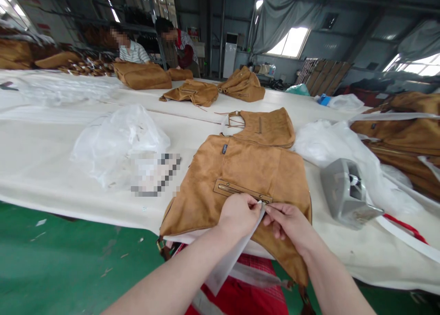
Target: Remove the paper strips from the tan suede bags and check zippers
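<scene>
A tan suede-like bag point(240, 168) lies flat at the near edge of the white table point(41, 163), its zip pocket point(240, 191) facing up. My left hand point(239, 214) and my right hand point(287, 221) meet just below the zip. Both pinch the top of a white paper strip point(233, 255) that hangs down over the table edge. The fingers of both hands are closed on it.
A grey tape dispenser point(347, 193) sits to the right on clear plastic bags point(326, 140). More crumpled plastic point(117, 140) lies left. Other tan bags point(192, 92) lie farther back and at right point(405, 136). Two people point(130, 49) work at the far side. Green floor point(51, 260) lies below.
</scene>
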Demonstrator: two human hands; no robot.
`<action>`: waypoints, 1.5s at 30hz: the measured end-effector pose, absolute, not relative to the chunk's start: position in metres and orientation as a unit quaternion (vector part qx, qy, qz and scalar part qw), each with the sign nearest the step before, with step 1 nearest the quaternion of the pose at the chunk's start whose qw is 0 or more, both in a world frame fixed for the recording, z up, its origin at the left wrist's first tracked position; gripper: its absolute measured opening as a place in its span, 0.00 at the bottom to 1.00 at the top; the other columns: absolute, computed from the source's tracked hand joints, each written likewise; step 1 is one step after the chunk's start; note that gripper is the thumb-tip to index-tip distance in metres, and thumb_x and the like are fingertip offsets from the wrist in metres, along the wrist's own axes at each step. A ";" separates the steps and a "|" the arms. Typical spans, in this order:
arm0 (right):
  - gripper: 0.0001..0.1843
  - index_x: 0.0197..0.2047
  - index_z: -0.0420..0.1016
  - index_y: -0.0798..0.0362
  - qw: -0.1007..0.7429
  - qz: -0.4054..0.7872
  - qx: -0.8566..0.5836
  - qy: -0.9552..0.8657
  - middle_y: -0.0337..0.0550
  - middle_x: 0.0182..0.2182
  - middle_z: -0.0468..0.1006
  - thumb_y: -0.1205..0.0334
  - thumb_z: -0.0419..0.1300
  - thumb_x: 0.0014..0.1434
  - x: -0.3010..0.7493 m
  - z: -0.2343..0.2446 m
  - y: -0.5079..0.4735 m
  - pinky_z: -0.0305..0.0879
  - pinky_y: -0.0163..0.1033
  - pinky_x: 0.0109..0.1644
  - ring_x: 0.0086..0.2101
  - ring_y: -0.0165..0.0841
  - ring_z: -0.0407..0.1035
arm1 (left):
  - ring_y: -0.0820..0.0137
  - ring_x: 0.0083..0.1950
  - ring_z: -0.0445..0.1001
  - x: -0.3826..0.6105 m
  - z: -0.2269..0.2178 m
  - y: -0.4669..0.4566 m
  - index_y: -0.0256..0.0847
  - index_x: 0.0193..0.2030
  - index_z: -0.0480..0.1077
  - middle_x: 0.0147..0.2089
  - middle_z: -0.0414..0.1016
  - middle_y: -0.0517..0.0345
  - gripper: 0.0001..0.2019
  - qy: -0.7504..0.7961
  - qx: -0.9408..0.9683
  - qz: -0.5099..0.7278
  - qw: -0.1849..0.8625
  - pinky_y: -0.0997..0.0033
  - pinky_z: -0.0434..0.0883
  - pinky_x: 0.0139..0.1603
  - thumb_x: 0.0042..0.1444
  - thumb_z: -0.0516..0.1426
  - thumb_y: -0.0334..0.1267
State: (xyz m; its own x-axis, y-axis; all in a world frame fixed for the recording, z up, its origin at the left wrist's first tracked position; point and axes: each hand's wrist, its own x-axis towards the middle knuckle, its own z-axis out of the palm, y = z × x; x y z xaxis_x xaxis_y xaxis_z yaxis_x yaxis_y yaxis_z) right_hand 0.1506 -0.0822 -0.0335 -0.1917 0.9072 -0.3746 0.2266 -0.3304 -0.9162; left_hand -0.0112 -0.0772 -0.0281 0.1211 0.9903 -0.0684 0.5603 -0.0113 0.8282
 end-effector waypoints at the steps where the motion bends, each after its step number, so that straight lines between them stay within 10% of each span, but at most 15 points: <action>1: 0.22 0.32 0.75 0.55 0.292 0.584 -0.570 -0.498 0.37 0.24 0.78 0.42 0.63 0.51 0.150 -0.034 -0.082 0.51 0.25 0.14 0.13 0.21 0.62 | 0.68 0.34 0.76 -0.010 -0.029 -0.079 0.41 0.31 0.79 0.34 0.81 0.54 0.12 0.603 0.654 0.289 0.353 0.73 0.67 0.33 0.56 0.54 0.39; 15: 0.21 0.28 0.73 0.54 0.288 0.576 -0.572 -0.507 0.37 0.22 0.77 0.43 0.64 0.49 0.150 -0.035 -0.082 0.53 0.27 0.15 0.14 0.22 0.63 | 0.68 0.36 0.76 -0.010 -0.027 -0.091 0.42 0.34 0.75 0.35 0.80 0.58 0.09 0.613 0.671 0.296 0.296 0.73 0.69 0.36 0.58 0.55 0.40; 28: 0.20 0.26 0.73 0.55 0.335 0.620 -0.548 -0.450 0.33 0.13 0.69 0.45 0.65 0.50 0.152 -0.041 -0.081 0.51 0.27 0.13 0.12 0.24 0.61 | 0.63 0.37 0.74 0.010 -0.052 -0.123 0.26 0.49 0.67 0.37 0.71 0.49 0.12 0.458 0.856 0.196 -0.138 0.66 0.71 0.31 0.62 0.49 0.28; 39: 0.21 0.24 0.71 0.55 0.423 0.592 -0.478 -0.493 0.33 0.14 0.69 0.45 0.66 0.52 0.153 -0.049 -0.094 0.47 0.27 0.15 0.12 0.20 0.56 | 0.67 0.37 0.74 -0.010 -0.020 -0.106 0.39 0.37 0.71 0.35 0.76 0.55 0.07 0.551 0.718 0.223 0.361 0.72 0.67 0.37 0.58 0.51 0.33; 45: 0.23 0.26 0.73 0.55 0.419 0.572 -0.497 -0.500 0.33 0.14 0.69 0.41 0.65 0.49 0.145 -0.046 -0.096 0.48 0.27 0.14 0.11 0.21 0.56 | 0.67 0.35 0.72 -0.018 -0.026 -0.093 0.40 0.30 0.70 0.32 0.76 0.56 0.17 0.474 0.744 0.213 0.419 0.72 0.64 0.37 0.63 0.45 0.42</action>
